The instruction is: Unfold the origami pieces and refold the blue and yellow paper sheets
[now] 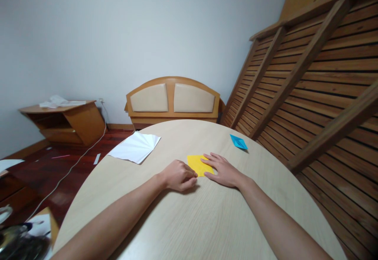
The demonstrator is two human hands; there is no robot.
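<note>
A small yellow sheet of paper [197, 162] lies flat on the round table, between my two hands. My left hand [179, 176] rests at its left lower edge with the fingers curled in; the fingertips touch the paper's near left corner, and whether they pinch it is hidden. On the right side, my right hand [221, 169] lies flat with the fingers spread, its fingertips and thumb on the paper's right part. Farther back to the right sits a folded blue paper [238, 142]. A creased white sheet [137, 147] is spread at the table's far left.
The round pale wooden table [183, 220] fills the foreground. Behind it stands a headboard [173, 98] against the wall. Wooden slats [295, 79] lean along the right. At left are a low cabinet [79, 122] with papers on top and a white cable [72, 168] across the floor.
</note>
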